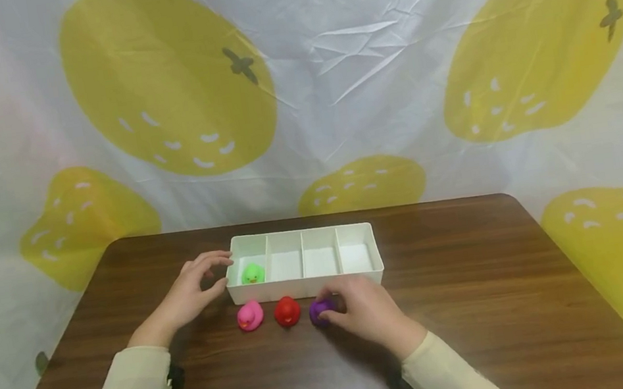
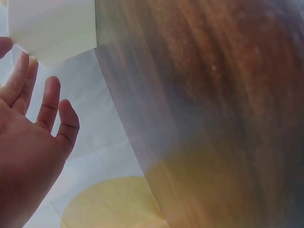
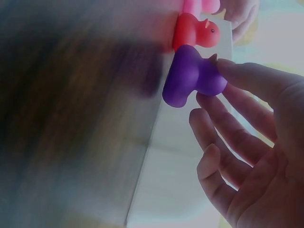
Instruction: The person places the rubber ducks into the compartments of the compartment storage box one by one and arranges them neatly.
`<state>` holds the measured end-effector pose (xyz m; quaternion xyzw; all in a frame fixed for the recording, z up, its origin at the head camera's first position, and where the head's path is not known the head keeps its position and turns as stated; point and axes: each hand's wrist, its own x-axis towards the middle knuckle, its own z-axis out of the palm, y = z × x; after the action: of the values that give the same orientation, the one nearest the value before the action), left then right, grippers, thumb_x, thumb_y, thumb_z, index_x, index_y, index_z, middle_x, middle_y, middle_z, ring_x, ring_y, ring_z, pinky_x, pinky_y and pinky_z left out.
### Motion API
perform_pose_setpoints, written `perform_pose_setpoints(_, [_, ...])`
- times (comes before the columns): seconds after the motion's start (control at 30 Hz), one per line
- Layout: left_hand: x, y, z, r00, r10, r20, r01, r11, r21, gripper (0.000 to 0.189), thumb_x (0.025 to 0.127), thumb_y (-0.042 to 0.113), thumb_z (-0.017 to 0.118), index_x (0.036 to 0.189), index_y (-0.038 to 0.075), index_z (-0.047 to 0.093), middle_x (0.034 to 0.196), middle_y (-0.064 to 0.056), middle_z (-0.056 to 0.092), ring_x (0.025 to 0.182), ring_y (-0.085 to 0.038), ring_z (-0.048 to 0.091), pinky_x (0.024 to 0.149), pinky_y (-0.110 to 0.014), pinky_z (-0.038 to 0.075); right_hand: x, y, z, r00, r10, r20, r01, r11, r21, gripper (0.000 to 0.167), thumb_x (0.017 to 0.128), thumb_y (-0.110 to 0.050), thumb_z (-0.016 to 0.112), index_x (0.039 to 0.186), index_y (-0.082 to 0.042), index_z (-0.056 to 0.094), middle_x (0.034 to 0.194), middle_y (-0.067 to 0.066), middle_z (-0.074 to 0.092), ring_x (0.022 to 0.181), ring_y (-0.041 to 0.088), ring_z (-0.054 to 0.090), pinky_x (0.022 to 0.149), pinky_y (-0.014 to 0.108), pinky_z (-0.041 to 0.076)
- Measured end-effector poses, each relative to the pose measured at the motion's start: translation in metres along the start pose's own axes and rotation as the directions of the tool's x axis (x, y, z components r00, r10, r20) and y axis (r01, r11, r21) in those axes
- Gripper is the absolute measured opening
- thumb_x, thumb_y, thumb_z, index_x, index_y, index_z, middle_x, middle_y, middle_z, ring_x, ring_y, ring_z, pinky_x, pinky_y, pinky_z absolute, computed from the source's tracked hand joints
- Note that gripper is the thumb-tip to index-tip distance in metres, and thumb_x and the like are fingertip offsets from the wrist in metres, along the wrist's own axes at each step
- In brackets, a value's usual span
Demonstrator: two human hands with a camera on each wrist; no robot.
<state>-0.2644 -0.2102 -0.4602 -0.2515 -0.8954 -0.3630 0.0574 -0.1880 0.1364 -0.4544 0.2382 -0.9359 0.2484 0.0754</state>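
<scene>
My right hand point(image 1: 366, 310) pinches a purple rubber duck point(image 1: 321, 311) in front of the white divided box point(image 1: 306, 287). In the right wrist view, the thumb lies at the head of the purple duck point(image 3: 183, 78), with fingertips at its other side. My left hand point(image 1: 193, 289) is at the box's left end, thumb and fingers spread, fingertips right at the rim. A red duck point(image 1: 287, 311) and a pink duck point(image 1: 250, 315) stand in a row left of the purple one. Inside the leftmost compartment sits a green duck point(image 1: 253, 273).
The box has a row of several compartments, with only the leftmost holding a duck. It stands on a brown wooden table point(image 1: 455, 280). Behind the table hangs a white curtain point(image 1: 358, 101) printed with yellow fruit.
</scene>
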Motion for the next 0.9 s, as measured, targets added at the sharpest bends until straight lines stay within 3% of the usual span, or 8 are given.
perform_pose_setpoints(0.3, [-0.0018,0.0028,0.0011,1.000,0.018,-0.011,-0.018,1.000,-0.003,0.033,0.094,0.003,0.070,0.127,0.003,0.065,0.145,-0.014,0.058,0.107,-0.033,0.055,0.093,-0.046,0.043,-0.0006,-0.0013,-0.0033,1.000,0.003,-0.002,-0.003,0.999,0.033,0.019,0.085,-0.033,0.085,0.101,-0.025,0.077,0.098,-0.011,0.077,0.091,0.011,0.072,0.084,0.034,0.055])
perform_pose_setpoints(0.9, [-0.0002,0.0015,0.0011,1.000,0.013,-0.005,-0.013,1.000,-0.019,0.033,0.094,0.002,0.070,0.127,0.004,0.064,0.146,-0.015,0.057,0.107,-0.031,0.054,0.093,-0.046,0.044,0.0027,-0.0095,-0.0084,0.998,-0.042,-0.044,0.043,0.998,0.038,0.020,0.086,-0.030,0.084,0.103,-0.025,0.077,0.096,-0.014,0.073,0.083,0.012,0.067,0.078,0.029,0.053])
